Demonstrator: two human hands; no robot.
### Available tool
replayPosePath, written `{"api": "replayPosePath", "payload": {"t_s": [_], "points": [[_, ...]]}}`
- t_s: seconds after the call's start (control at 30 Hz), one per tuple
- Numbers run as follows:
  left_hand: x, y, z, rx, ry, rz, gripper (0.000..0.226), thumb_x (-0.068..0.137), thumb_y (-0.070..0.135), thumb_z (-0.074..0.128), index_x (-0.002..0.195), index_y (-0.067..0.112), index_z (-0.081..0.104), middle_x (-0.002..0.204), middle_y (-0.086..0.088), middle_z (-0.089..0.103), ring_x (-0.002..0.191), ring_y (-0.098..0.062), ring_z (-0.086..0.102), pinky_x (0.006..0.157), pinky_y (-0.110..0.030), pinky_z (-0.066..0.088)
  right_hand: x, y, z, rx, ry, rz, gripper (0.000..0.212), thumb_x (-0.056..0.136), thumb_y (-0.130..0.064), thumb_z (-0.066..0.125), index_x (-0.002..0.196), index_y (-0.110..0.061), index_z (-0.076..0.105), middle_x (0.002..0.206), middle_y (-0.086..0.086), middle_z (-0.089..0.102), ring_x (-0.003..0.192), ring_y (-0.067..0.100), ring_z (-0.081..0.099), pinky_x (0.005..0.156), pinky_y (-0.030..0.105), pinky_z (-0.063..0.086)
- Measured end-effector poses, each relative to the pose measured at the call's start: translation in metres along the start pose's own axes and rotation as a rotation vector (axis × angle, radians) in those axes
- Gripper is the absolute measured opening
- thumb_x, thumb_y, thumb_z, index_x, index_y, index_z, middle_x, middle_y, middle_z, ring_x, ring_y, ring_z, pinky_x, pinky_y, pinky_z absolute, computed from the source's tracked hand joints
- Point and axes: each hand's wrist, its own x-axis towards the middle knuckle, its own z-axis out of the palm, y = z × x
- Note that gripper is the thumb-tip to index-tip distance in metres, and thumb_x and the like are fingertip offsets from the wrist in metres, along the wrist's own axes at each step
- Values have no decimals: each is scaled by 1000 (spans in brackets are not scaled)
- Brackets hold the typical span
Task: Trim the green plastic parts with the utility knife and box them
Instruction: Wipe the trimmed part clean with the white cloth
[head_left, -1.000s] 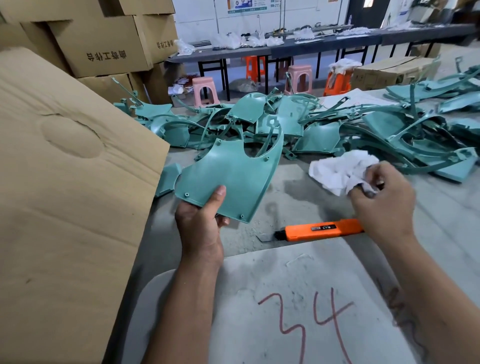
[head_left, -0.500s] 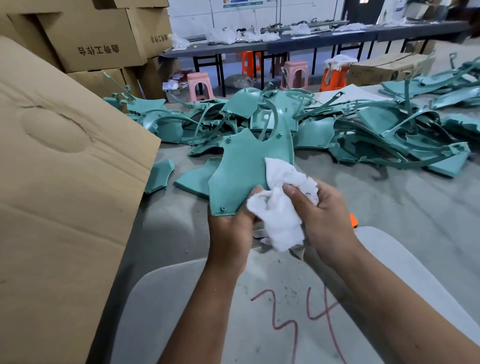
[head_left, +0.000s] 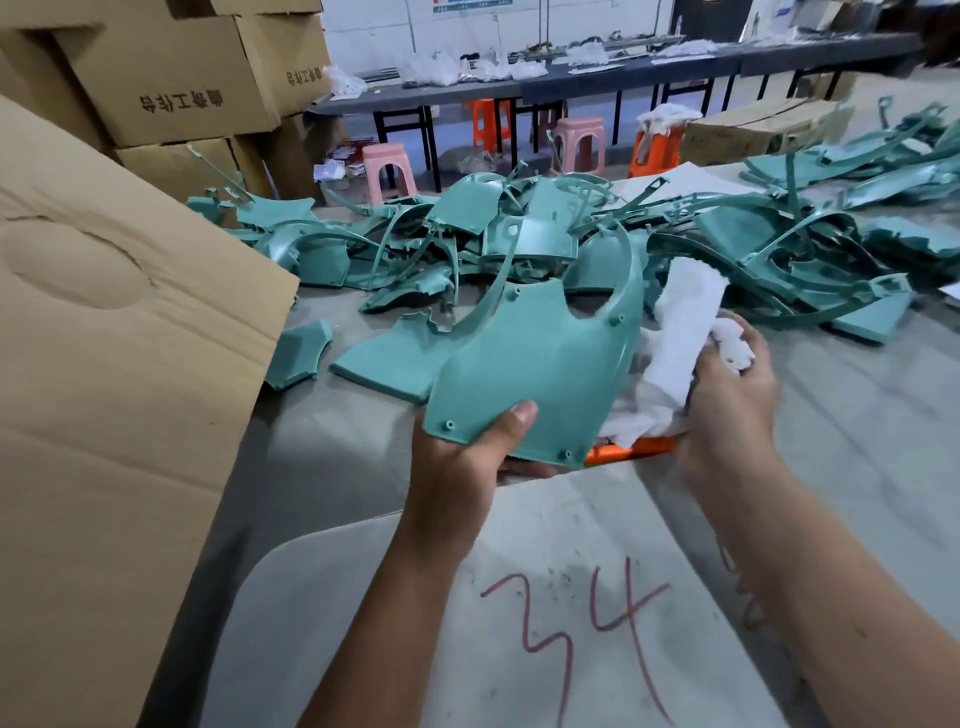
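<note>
One green plastic part (head_left: 524, 374), matte with small screw bosses, is gripped by the left hand (head_left: 457, 462) above the worktop's (head_left: 857, 441) near edge; the right hand (head_left: 727, 395) clutches a white cloth (head_left: 680, 332). The orange utility knife (head_left: 631, 448) lies mostly hidden beneath.

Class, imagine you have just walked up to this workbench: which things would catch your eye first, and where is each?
First, the flat green plastic panel held up at centre by the left hand, with the crumpled white cloth in the right hand beside it. Behind them a tangled heap of green plastic parts sprawls across the grey table. A big brown cardboard sheet fills the left.
</note>
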Motion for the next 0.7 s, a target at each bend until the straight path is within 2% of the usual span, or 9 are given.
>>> {"api": "replayPosePath", "payload": {"t_s": [0.03,0.1,0.17,0.27,0.33,0.4,0.5,0.6,0.7], "points": [[1,0,0,-16,33,16,27,81,11,73,106,21,76,101,-11,76,73,-29,74,53,-34,59,-2,0,2,-2,-27,-23,28,101,-6,60,119,-25,70,106,0,74,88,15,68,79,34,59],[3,2,-2,-21,69,66,26,83,12,72,107,22,76,102,-12,76,72,-30,74,56,-35,59,-7,-3,4,-130,-103,-140,42,96,7,54,102,-28,78,98,-6,76,82,12,65,69,24,55],[5,5,-4,-14,90,106,28,84,13,71,108,27,75,103,-8,76,78,-29,75,58,-38,60,-13,-2,4,-273,-210,-201,49,87,12,49,85,-26,81,89,-9,77,80,10,64,69,20,49],[7,7,-6,-18,117,100,31,83,13,71,108,31,75,107,-5,77,86,-29,76,59,-39,61,-25,-8,9,-262,-385,-145,38,87,-2,55,83,-26,83,89,-10,78,82,4,65,73,16,49],[7,6,-6,-3,109,105,31,83,12,71,108,31,76,107,-5,77,87,-28,76,60,-39,61,-29,-9,10,-231,-507,-113,24,90,-19,61,86,-26,84,97,-4,80,91,9,68,84,22,54],[7,5,-7,16,105,113,31,84,13,72,109,31,76,109,-6,76,92,-30,75,63,-41,62,-28,-8,9,-243,-554,-150,17,91,-27,68,90,-19,83,100,4,79,94,14,69,84,26,53],[7,4,-8,44,98,111,31,84,14,73,110,29,76,110,-7,76,95,-32,74,64,-42,62,-27,-8,8,-220,-554,-166,9,92,-21,76,89,-18,83,100,8,78,85,13,67,77,21,52],[7,4,-10,90,98,110,31,83,15,73,109,31,76,111,-6,76,97,-33,74,68,-47,63,-28,-10,8,-225,-566,-172,12,93,-17,76,86,-23,84,97,4,79,81,10,66,74,21,52],[6,7,-10,120,86,126,29,83,15,73,104,35,77,105,-2,77,86,-27,76,64,-44,63,-28,-12,8,-248,-587,-223,18,94,-14,75,85,-28,83,95,-1,78,83,11,66,78,26,52]]}}
